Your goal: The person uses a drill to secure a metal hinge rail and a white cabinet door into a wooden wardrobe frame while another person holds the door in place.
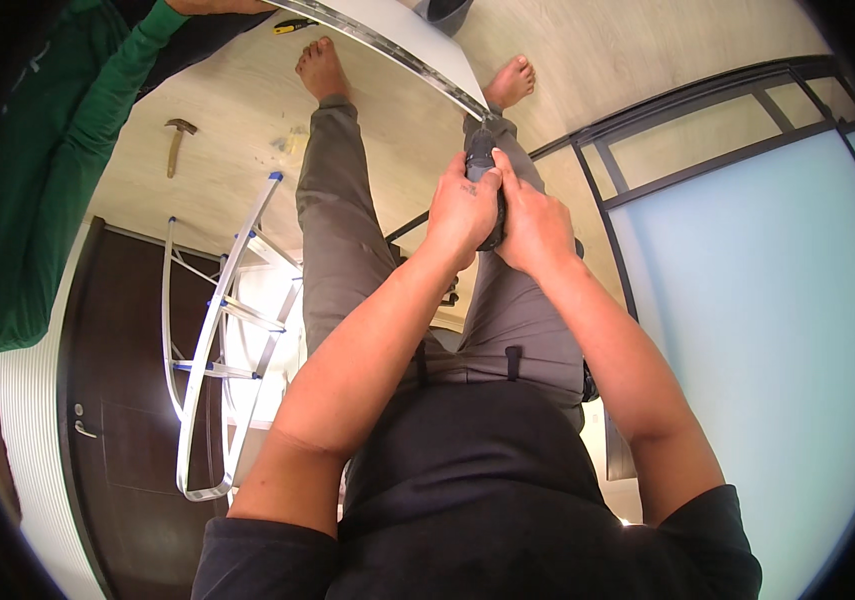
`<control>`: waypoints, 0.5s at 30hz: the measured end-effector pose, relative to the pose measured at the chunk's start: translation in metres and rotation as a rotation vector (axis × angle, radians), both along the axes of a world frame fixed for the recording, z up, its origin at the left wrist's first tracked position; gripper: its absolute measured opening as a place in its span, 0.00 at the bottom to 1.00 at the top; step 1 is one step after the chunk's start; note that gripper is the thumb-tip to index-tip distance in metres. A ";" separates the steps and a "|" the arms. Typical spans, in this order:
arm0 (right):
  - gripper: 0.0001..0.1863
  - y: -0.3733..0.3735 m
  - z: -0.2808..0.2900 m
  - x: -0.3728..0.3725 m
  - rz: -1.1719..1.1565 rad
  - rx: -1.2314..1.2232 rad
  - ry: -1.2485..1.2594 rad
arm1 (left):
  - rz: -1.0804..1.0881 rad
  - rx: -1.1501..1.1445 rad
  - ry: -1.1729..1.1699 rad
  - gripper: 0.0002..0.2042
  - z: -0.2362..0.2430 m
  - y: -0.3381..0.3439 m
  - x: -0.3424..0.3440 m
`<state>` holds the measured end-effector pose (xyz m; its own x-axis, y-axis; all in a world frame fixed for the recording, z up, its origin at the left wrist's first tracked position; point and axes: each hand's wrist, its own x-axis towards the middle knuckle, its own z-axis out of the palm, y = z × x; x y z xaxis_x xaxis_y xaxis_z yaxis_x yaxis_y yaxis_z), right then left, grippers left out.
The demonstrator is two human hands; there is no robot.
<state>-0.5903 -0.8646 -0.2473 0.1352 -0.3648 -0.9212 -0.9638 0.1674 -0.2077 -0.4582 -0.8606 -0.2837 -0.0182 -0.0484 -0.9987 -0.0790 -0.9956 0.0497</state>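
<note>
Both my hands are wrapped round a black power drill (482, 147), held out between my spread legs. My left hand (463, 205) closes on its left side, and my right hand (535, 220) grips it from the right. The drill's front end points away from me and meets the near right corner of a white panel (427, 55) with a dark, scuffed edge strip. Whether the tip touches the panel or stops just short, I cannot tell. My fingers hide most of the drill's body and handle.
A co-worker in a green sleeve (97, 120) has a hand (217, 5) at the panel's far left end. A hammer (177, 147) and a yellow-black cutter (294, 26) lie on the floor. An aluminium stepladder (212, 345) stands left, a black-framed glass partition (747, 270) right, and a dark bucket (444, 14) far off.
</note>
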 end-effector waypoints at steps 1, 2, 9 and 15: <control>0.56 -0.001 0.001 0.001 -0.001 -0.002 -0.001 | -0.001 -0.002 -0.001 0.37 0.000 0.001 0.001; 0.56 -0.001 0.001 0.001 -0.003 0.011 0.000 | 0.012 0.001 0.014 0.36 0.000 -0.001 0.002; 0.55 -0.007 0.002 0.006 0.038 0.048 0.013 | 0.088 0.007 -0.003 0.32 0.008 -0.009 0.005; 0.56 -0.008 0.002 0.009 0.058 0.067 0.039 | 0.113 0.099 0.095 0.39 0.012 -0.020 0.013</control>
<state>-0.5809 -0.8731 -0.2451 0.1180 -0.2946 -0.9483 -0.9794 0.1231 -0.1601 -0.4455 -0.8803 -0.2712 -0.1122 0.0428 -0.9928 0.0342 -0.9983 -0.0469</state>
